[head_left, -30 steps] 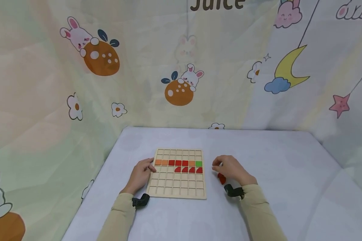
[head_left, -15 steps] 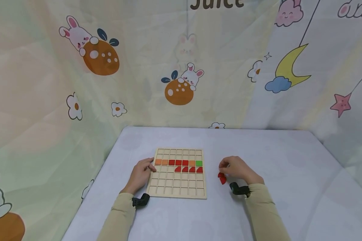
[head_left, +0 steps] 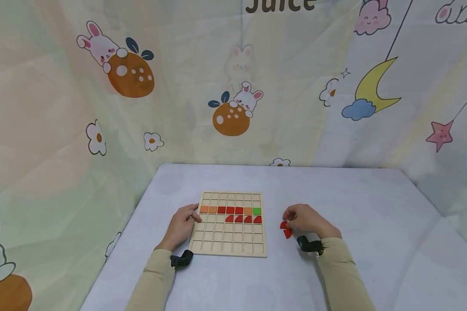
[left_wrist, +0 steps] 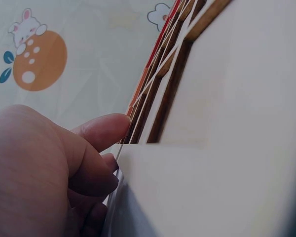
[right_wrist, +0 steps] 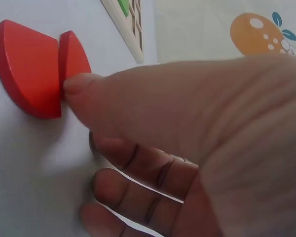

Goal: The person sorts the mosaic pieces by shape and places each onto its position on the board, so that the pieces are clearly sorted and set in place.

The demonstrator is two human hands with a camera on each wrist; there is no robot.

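Observation:
A light wooden grid board (head_left: 227,254) lies on the table between the hands. One row holds orange, red and green squares (head_left: 256,211); the row nearer me has several red quarter-circle blocks (head_left: 247,220). My left hand (head_left: 180,226) rests at the board's left edge, its fingertips touching it in the left wrist view. Right of the board lie two red curved blocks, one nearer (right_wrist: 32,69) in the right wrist view and one smaller-looking (right_wrist: 78,57). My right hand (head_left: 307,220) has its thumb tip on that second block. Whether the index finger also meets it is hidden behind the thumb.
A white-covered table (head_left: 354,194) supports everything, with its far edge against a printed cloth backdrop (head_left: 288,121). Dark wrist cameras (head_left: 310,245) sit on both wrists. Grid cells at the board's near side show bare wood.
My right hand has shifted slightly right and nearer the body, its thumb coming onto a red block. The two red blocks show more separately. The left hand and board stay put.

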